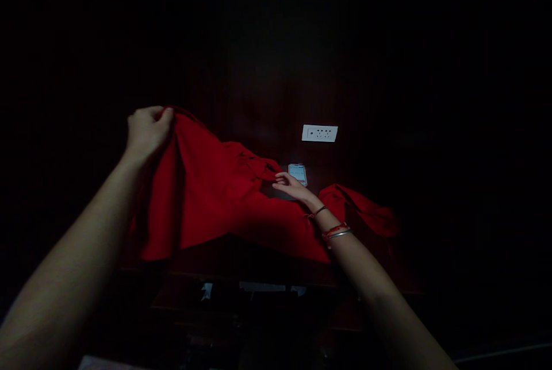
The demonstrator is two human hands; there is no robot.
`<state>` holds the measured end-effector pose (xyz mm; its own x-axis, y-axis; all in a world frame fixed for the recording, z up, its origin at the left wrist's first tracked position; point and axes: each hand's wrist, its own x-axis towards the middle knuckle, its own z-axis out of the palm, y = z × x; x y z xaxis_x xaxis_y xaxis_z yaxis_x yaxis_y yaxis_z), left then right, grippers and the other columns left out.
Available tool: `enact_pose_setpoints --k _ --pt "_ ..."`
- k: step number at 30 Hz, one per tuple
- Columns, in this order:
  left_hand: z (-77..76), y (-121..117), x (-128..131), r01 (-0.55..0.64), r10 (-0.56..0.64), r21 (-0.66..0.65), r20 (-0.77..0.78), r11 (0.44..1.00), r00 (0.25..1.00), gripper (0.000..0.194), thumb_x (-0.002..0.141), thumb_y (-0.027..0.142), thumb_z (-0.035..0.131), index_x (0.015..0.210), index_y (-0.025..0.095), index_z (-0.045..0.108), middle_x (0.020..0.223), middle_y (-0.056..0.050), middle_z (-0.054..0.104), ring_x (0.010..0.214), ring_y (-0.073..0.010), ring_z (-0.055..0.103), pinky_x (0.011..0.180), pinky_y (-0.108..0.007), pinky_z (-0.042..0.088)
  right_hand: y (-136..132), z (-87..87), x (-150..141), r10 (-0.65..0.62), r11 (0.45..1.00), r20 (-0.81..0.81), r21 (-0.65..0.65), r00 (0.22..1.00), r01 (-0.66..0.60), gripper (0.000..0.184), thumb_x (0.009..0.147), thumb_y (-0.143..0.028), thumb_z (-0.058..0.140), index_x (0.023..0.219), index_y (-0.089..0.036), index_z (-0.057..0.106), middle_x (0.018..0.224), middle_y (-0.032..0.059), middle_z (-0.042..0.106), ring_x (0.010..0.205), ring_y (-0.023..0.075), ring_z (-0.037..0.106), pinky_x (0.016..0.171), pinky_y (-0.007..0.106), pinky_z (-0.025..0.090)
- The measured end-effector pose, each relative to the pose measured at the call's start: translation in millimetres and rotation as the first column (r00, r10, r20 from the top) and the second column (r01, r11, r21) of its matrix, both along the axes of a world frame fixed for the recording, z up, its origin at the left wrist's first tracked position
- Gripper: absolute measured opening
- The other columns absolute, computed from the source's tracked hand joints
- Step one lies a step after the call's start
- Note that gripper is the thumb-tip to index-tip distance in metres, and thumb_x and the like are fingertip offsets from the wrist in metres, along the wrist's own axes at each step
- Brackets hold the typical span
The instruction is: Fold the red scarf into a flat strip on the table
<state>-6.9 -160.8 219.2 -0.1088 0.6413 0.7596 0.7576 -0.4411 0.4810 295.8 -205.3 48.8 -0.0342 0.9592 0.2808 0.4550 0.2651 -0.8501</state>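
"Fingers of the left hand [149, 128]?"

"Closed, pinching red cloth [207, 186], lifted at left."

"Right hand [294, 187]?"

"Partly open, fingers loosely curved, over the middle of the cloth. Contact: can't tell. Nothing visibly gripped."

"Cloth position?"

"Spread left to right over a dark table [241, 261], raised at the left hand, bunched near the right fingertips. Another red part lies right of the right wrist."

"Others?"

"Lit phone [298, 169] just beyond the right hand. White socket plate [319, 133] farther back. Bracelets [338, 233] on the right wrist. Dark grey patch [282, 192] under the right hand, unclear. Pale pieces [263, 287] below the table's near edge, too dark to identify."
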Motion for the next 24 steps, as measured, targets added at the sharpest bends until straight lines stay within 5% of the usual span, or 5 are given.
enact_pose_setpoints --k 6,13,16,20,24 --pt "-20.1 -5 20 0.161 -0.164 -0.044 -0.052 0.986 0.985 0.032 0.08 0.034 0.037 0.067 0.011 0.055 0.054 0.005 0.037 0.053 -0.0068 0.035 0.048 -0.017 0.025 19 -15.4 -81 0.358 0.926 0.025 -0.136 0.933 -0.351 0.028 0.064 -0.021 0.062 0.091 -0.015 0.056 0.078 0.0005 0.059 0.072 0.0103 0.054 0.069 0.023 0.044" --pt "-10.8 -7 2 0.205 -0.209 0.101 0.03 0.973 0.977 0.031 0.081 0.036 0.036 0.06 0.013 0.044 0.056 0.005 0.029 0.053 -0.0055 0.028 0.046 -0.017 0.023 30 -23.3 -70 0.087 0.989 0.118 0.106 0.989 -0.099 0.046 0.058 -0.021 0.067 0.1 -0.015 0.05 0.101 0.0059 0.051 0.093 0.0149 0.046 0.081 0.028 0.036" --pt "-12.4 -11 3 0.196 -0.192 0.096 -0.053 0.976 0.98 0.034 0.082 0.037 0.035 0.06 0.013 0.045 0.056 0.005 0.03 0.054 -0.0063 0.029 0.048 -0.017 0.026 32 -22.3 -77 0.186 0.98 0.154 0.046 0.97 -0.195 0.038 0.061 -0.021 0.065 0.096 -0.016 0.052 0.09 0.0014 0.053 0.08 0.0112 0.048 0.071 0.023 0.038" --pt "-18.8 -9 -7 -0.069 0.072 0.024 -0.166 0.997 0.984 0.037 0.084 0.037 0.029 0.074 0.012 0.054 0.061 0.001 0.044 0.058 -0.0101 0.039 0.058 -0.022 0.034 28 -17.0 -78 0.241 0.971 0.214 -0.05 0.947 -0.235 0.011 0.066 -0.02 0.059 0.062 -0.013 0.052 0.057 -0.0058 0.043 0.054 0.0076 0.039 0.053 0.02 0.032" --pt "-37.9 -10 -7 -0.435 0.331 -0.213 -0.391 0.875 0.858 0.037 0.08 0.03 0.038 0.107 0.007 0.048 0.1 -0.018 0.051 0.087 -0.0286 0.048 0.069 -0.04 0.039 15 7.0 -41 0.006 0.994 0.182 0.105 0.983 -0.025 0.02 0.074 -0.026 0.049 0.057 -0.014 0.049 0.055 -0.005 0.04 0.054 0.0081 0.036 0.051 0.02 0.028"
